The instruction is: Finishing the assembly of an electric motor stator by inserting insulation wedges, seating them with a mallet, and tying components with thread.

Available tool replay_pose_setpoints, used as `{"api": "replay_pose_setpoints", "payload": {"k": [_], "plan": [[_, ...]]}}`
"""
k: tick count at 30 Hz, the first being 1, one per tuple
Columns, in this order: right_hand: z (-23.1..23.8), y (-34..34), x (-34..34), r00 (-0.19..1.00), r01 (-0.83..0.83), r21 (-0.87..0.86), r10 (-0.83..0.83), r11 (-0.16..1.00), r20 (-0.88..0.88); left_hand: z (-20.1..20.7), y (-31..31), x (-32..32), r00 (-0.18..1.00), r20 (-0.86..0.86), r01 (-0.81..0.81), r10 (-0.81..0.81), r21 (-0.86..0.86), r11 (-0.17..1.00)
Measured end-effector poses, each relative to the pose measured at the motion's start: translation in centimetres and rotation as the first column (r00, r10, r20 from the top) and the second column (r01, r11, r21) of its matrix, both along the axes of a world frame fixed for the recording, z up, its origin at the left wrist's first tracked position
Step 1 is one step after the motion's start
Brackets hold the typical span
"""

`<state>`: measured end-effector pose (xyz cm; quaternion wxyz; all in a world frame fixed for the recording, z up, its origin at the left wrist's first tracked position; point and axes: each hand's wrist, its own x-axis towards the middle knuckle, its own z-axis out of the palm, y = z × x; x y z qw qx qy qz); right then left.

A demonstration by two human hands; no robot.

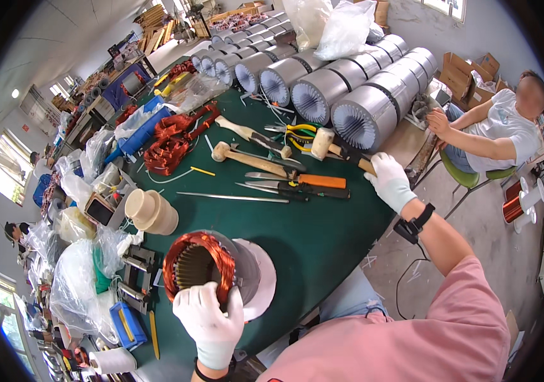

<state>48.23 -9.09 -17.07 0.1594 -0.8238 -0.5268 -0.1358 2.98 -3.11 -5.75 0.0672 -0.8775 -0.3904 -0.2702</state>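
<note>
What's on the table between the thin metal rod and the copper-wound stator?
Just bare green tabletop between the thin metal rod and the copper-wound stator, in the head view.

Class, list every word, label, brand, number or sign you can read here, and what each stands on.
No text is legible enough to quote.
White shirt at right: faint mark, too blurred.
Small red patch, far left, possibly a sign: too small.
Copper-wound core at the left hand: no lettering visible.

A green workbench (310,239) is bearing red wire coils (165,151), a metal rod (234,197), yellow-handled pliers (299,132) and a stepped cream cylinder (156,215).
</note>
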Motion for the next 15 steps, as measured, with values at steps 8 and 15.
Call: {"api": "replay_pose_setpoints", "payload": {"k": [8,15], "plan": [[4.3,-1.0,-0.2,0.723,-0.031,-0.125,-0.064,0.992,-0.687,4.0,-0.8,-0.5,0.977,0.076,0.210,-0.201,-0.135,0.968],[9.2,-5.3,-17.2,-0.438,0.029,0.305,0.287,0.952,-0.852,4.8,-4.4,2.5,0.799,0.595,0.565,-0.088,-0.692,0.450]]}}
